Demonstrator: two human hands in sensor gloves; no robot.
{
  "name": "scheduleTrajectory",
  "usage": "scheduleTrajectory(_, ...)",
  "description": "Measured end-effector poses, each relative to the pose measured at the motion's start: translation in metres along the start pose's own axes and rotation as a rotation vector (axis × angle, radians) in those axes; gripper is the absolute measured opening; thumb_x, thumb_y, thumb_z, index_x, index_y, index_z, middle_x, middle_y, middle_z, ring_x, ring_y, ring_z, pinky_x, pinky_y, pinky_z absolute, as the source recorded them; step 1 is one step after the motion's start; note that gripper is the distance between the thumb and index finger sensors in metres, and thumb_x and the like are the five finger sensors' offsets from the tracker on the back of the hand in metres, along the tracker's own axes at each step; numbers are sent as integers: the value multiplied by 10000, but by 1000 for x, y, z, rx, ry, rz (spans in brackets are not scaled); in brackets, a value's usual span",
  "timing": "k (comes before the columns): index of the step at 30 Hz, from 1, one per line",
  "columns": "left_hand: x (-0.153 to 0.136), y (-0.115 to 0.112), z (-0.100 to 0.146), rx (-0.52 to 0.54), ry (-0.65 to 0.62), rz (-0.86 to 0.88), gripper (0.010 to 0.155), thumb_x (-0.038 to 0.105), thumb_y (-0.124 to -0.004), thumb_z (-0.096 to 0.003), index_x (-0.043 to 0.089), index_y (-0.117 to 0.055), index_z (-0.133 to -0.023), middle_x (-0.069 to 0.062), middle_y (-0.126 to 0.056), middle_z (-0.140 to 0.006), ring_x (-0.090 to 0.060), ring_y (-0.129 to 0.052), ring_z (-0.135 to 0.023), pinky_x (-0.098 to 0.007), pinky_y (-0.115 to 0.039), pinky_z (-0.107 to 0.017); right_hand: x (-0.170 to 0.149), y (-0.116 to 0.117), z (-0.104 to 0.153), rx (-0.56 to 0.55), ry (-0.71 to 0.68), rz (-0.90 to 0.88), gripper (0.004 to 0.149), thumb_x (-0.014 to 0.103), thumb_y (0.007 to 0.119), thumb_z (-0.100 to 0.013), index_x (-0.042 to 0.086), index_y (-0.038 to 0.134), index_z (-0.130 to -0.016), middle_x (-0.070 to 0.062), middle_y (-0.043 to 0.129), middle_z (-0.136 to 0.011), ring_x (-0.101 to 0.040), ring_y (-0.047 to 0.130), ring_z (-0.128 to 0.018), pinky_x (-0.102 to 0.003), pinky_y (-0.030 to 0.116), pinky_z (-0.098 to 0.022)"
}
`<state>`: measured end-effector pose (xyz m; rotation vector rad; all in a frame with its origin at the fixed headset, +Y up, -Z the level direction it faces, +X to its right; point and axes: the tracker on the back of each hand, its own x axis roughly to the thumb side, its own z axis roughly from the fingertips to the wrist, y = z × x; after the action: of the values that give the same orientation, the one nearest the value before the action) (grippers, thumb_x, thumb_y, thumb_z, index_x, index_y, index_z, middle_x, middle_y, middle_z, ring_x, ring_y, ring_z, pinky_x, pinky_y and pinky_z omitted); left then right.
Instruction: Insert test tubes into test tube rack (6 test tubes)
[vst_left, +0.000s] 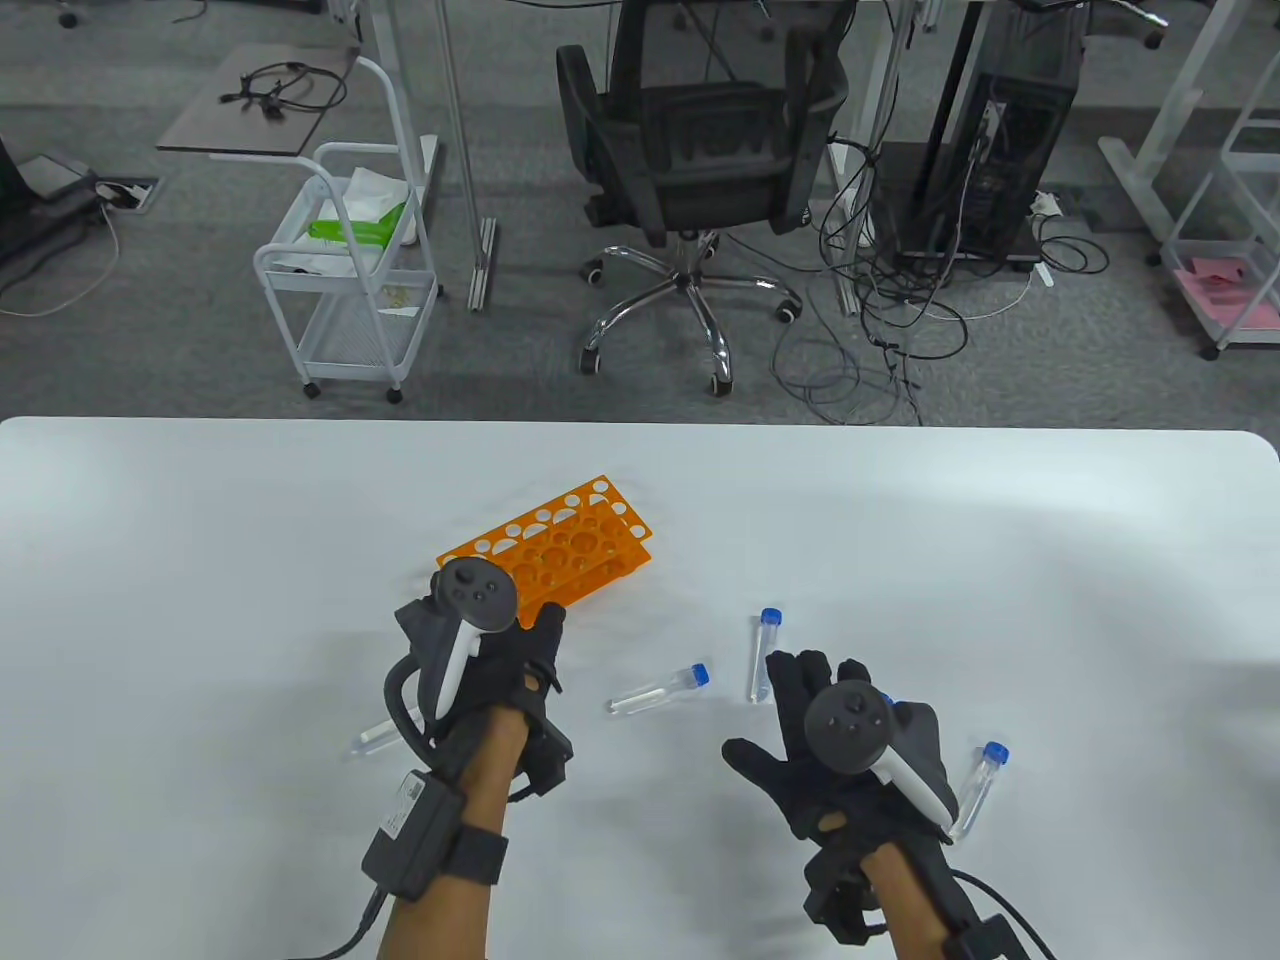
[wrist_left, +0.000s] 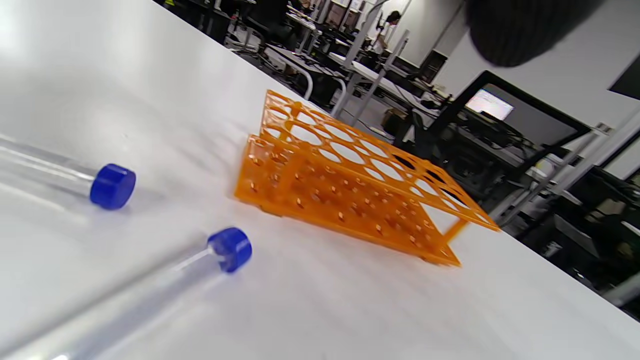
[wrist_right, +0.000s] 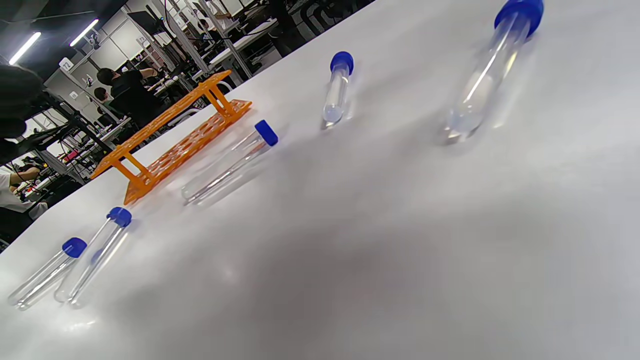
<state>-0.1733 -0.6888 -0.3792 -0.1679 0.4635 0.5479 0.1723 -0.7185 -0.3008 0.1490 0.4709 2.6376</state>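
An orange test tube rack (vst_left: 548, 545) stands empty on the white table (vst_left: 200, 600); it also shows in the left wrist view (wrist_left: 350, 195) and the right wrist view (wrist_right: 175, 140). Capped clear tubes lie flat: one (vst_left: 660, 690) between my hands, one (vst_left: 765, 655) beyond my right fingers, one (vst_left: 978, 788) right of my right hand, one (vst_left: 375, 738) partly hidden under my left wrist. My left hand (vst_left: 535, 640) is empty, its fingers by the rack's near end. My right hand (vst_left: 775, 715) is empty, palm down with fingers spread, above the table.
The right wrist view shows several tubes lying flat, two side by side (wrist_right: 95, 255) near the rack's end. An office chair (vst_left: 700, 150) and a white cart (vst_left: 350, 270) stand on the floor beyond the table's far edge.
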Motion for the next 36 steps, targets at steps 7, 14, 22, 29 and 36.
scheduleTrajectory(7, -24, 0, -54, -6, 193, -30, 884, 648, -684, -411, 95, -398, -1038, -240, -449, -1097, -434, -532, -934, -531, -618, -653, -4, 3, -5, 18, 31, 20, 961, 834, 475, -340, 351, 41, -1047, -66, 32, -1168, -456, -45, -1028, -766, 159, -620)
scheduleTrajectory(14, -40, -4, -80, -26, 290, -81, 897, 686, -693, -384, 78, -518, -1020, -236, -631, -1012, -399, -687, -812, -481, -709, -544, -7, -2, -4, -7, 32, 5, 960, 831, 478, -343, 345, 45, -1050, -70, 39, -1169, -458, -40, -1027, -767, 161, -616)
scheduleTrajectory(22, -49, -14, -98, -105, 314, 2, 880, 678, -716, -384, 70, -577, -1005, -241, -678, -989, -399, -711, -804, -495, -708, -550, -7, -2, -4, -7, 31, 10, 956, 827, 482, -347, 347, 45, -1049, -70, 44, -1170, -459, -40, -1028, -769, 151, -610)
scheduleTrajectory(29, -53, -18, -104, -135, 284, 61, 853, 654, -721, -387, 95, -572, -1013, -233, -656, -1002, -398, -685, -828, -515, -672, -585, -9, -2, -5, -11, 45, 9, 953, 824, 486, -351, 347, 45, -1049, -67, 46, -1171, -457, -35, -1032, -767, 152, -612)
scheduleTrajectory(36, -53, -22, -106, -165, 239, 163, 702, 569, -727, -415, 120, -703, -954, -227, -645, -1010, -398, -686, -830, -507, -677, -578, -9, -2, -5, -8, 54, 14, 949, 820, 488, -354, 345, 50, -1048, -69, 51, -1171, -458, -31, -1032, -767, 155, -611)
